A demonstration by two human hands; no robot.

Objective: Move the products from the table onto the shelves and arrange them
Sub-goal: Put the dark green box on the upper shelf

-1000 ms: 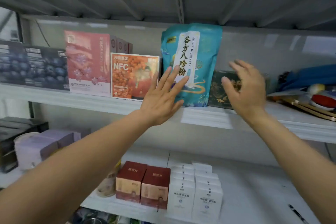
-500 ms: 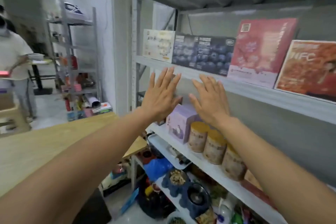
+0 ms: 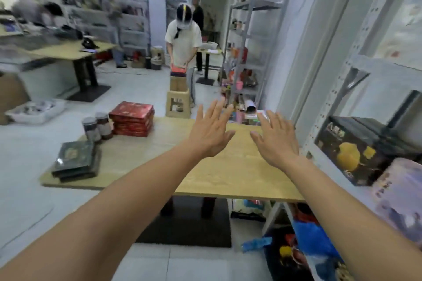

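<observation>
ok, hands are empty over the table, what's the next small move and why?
Probably reach the left hand toward the red boxes: it and the right hand are open and empty, and the products on the table, red boxes, jars and dark boxes, all lie to the left, the red stack nearest.

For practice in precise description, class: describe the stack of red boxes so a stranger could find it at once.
Start at the nearest wooden table. At its far left stands a stack of flat red boxes, beside two dark jars. It is the table's only red thing; the other stack, nearer, is dark green.
</observation>
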